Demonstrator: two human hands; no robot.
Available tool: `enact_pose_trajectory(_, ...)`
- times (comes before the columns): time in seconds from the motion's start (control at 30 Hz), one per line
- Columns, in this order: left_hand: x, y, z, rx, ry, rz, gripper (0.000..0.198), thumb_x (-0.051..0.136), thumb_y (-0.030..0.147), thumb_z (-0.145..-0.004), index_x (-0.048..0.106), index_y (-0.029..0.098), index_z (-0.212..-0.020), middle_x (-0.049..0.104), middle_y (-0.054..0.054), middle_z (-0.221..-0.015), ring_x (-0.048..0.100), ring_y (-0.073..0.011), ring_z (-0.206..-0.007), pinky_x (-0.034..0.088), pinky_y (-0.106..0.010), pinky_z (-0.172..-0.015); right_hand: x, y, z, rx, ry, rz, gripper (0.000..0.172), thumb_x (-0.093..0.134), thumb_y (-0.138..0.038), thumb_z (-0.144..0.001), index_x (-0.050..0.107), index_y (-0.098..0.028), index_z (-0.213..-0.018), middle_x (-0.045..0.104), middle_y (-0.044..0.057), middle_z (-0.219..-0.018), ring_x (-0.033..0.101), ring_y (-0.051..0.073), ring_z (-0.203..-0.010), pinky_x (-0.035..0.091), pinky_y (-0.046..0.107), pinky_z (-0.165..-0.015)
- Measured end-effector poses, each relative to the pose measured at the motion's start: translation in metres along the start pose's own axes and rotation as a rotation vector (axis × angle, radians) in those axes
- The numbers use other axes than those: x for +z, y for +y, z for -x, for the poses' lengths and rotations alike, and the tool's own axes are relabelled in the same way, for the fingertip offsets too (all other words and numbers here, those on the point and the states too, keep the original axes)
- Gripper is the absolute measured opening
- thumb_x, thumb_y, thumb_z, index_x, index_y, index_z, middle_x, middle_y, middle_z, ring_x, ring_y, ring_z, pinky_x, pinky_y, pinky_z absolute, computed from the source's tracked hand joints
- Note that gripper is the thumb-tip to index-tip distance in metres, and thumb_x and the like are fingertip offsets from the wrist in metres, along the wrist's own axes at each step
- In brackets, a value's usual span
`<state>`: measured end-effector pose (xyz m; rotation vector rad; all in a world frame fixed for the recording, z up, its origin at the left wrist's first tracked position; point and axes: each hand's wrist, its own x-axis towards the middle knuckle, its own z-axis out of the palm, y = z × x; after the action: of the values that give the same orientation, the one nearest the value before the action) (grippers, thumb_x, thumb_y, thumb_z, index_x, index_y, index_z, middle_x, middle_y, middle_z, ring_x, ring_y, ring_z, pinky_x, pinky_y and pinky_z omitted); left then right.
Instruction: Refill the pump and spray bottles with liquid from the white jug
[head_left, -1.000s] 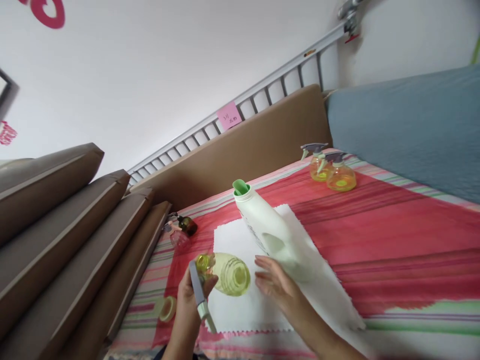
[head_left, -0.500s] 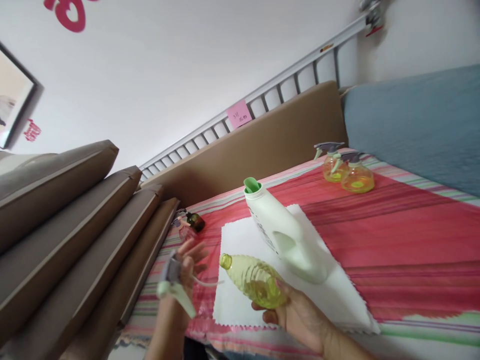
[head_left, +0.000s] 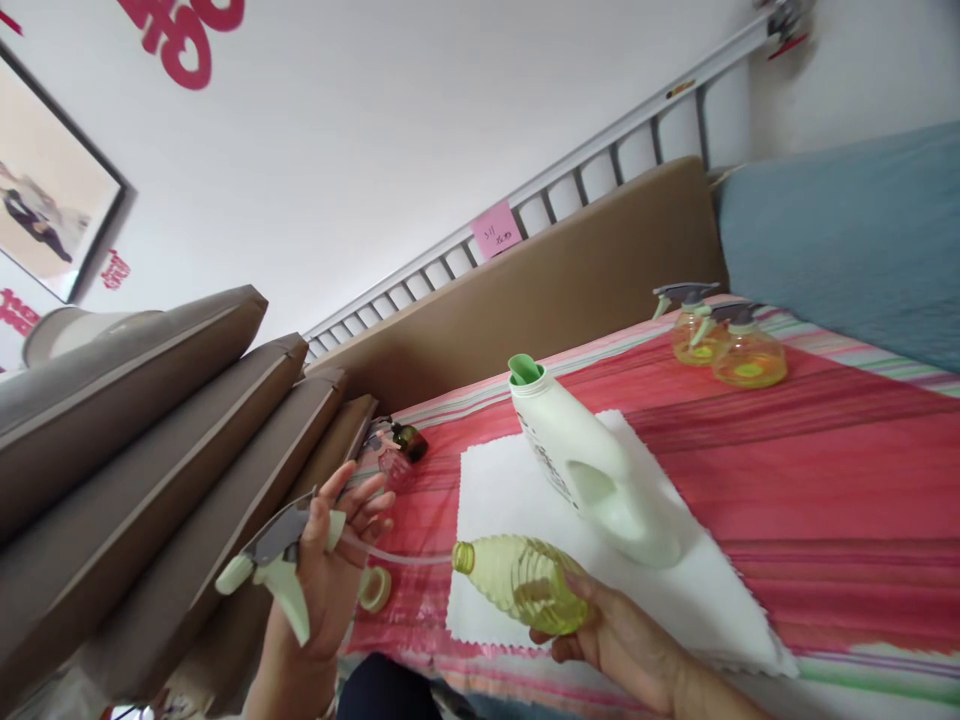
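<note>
My left hand point(head_left: 337, 540) holds a grey and pale-green spray trigger head point(head_left: 281, 550) against the thumb, its other fingers spread. From that head a thin clear dip tube point(head_left: 405, 557) runs right, its end at the mouth of a yellow ribbed bottle point(head_left: 517, 580). My right hand point(head_left: 615, 635) is wrapped round the bottle's base and tilts it, with some liquid inside. Behind the bottle a white jug point(head_left: 592, 460) with a green spout stands on a white cloth point(head_left: 487, 480).
Two spray bottles with yellow liquid point(head_left: 750, 355) stand at the back right. A pink bottle point(head_left: 394, 462) and a dark bottle point(head_left: 410, 441) are at the left. A roll of tape point(head_left: 374, 589) lies near my left wrist. Upright brown cushions point(head_left: 225, 450) line the left side.
The spray head has turned and come into clearer view, and its tube's end now meets the bottle's mouth. The roll of tape has come into sight. The whole view has shifted slightly.
</note>
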<state>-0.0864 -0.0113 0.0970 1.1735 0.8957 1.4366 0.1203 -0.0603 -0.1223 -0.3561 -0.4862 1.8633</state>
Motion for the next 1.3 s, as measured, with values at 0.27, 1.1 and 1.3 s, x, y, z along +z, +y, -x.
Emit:
enact_pose_trajectory(0.27, 0.021, -0.054, 0.007, -0.035, -0.196, -0.118, 0.057, 0.058, 0.061, -0.072, 0.056, 0.019, -0.112, 0.07, -0.011, -0.099, 0.064, -0.0281, -0.095, 0.049, -0.038, -0.078, 0.009, 0.004, 0.006, -0.013, -0.087, -0.035, 0.042, 0.052, -0.042, -0.085, 0.049, -0.02, -0.121, 0.067, 0.011, -0.104, 0.065, 0.021, -0.077, 0.046, 0.029, -0.062)
enact_pose_trajectory(1.1, 0.04, -0.096, 0.005, -0.153, -0.308, -0.216, 0.039, 0.047, 0.046, -0.083, 0.069, 0.015, -0.091, 0.07, -0.012, -0.099, 0.059, -0.0275, -0.095, 0.039, -0.04, -0.088, 0.029, -0.004, 0.011, -0.1, -0.021, -0.026, 0.044, 0.047, -0.049, -0.087, 0.042, -0.02, -0.121, 0.066, 0.01, -0.097, 0.065, 0.02, -0.072, 0.049, 0.027, -0.056)
enact_pose_trajectory(1.3, 0.038, -0.099, 0.002, -0.148, -0.289, -0.125, 0.035, 0.051, 0.043, -0.081, 0.068, 0.015, -0.094, 0.07, -0.012, -0.099, 0.059, -0.0282, -0.1, 0.037, -0.043, -0.092, 0.036, -0.005, 0.012, -0.133, -0.007, -0.003, 0.047, 0.052, -0.049, -0.085, 0.041, -0.021, -0.12, 0.065, 0.008, -0.094, 0.064, 0.02, -0.073, 0.047, 0.027, -0.057)
